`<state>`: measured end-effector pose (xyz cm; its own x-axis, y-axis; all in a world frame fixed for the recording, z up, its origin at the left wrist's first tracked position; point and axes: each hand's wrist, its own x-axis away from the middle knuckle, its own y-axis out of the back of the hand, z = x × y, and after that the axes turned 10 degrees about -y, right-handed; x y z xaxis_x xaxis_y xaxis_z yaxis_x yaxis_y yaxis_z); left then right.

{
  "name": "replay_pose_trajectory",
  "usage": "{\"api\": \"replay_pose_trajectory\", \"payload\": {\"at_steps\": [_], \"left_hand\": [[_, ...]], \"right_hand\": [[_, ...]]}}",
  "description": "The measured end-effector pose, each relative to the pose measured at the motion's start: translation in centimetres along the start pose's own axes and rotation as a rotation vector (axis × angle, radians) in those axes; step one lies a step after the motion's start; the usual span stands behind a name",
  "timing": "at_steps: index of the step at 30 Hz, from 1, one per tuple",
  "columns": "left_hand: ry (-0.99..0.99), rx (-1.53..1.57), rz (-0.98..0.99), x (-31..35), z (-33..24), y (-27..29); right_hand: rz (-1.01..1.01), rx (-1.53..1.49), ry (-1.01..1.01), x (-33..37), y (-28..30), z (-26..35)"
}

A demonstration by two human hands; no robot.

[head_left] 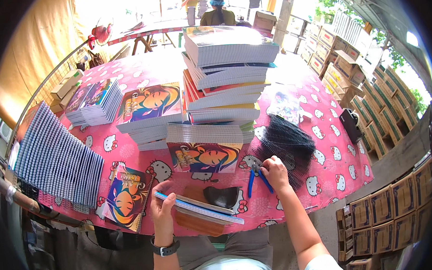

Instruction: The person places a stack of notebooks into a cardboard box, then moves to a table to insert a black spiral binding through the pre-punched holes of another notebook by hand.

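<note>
My left hand (163, 207) holds a thin notebook (200, 207) by its left end, thumb on top, tilted above the near edge of the table. Under it lies a brown wooden board (199, 226) with a black curved piece (220, 196). My right hand (274, 174) is closed at the near edge of a heap of black spiral binding coils (289, 140); its fingertips are partly hidden, so what they grip is unclear. Right beside it lie cutting pliers (255, 171) with blue handles. One notebook with a colourful illustrated cover (127, 197) lies left of my left hand.
A tall stack of unbound books (230, 81) rises mid-table, with shorter piles around it. Spiral-bound notebooks (58, 159) are stacked at the left edge. A black tape dispenser (351, 124) sits at the right edge. Cartons (381, 210) stand beyond; a person (217, 14) sits far back.
</note>
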<state>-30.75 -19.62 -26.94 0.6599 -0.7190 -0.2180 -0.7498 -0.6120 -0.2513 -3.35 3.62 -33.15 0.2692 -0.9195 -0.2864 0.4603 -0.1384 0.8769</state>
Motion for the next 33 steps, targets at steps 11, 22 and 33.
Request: {"api": "replay_pose_trajectory", "payload": {"at_steps": [11, 22, 33], "left_hand": [[-0.580, -0.766, -0.131, 1.7, -1.9, -2.1], [-0.743, -1.012, 0.514, 5.2, -0.2, -7.8], [-0.683, -0.766, 0.630, 4.6, -2.2, -6.4]], "right_hand": [[-0.070, -0.602, -0.106, 2.8, 10.2, 5.3], [0.659, -0.957, -0.094, 11.1, 11.6, 9.2], [0.435, -0.719, 0.210, 10.0, 11.6, 9.3]]}}
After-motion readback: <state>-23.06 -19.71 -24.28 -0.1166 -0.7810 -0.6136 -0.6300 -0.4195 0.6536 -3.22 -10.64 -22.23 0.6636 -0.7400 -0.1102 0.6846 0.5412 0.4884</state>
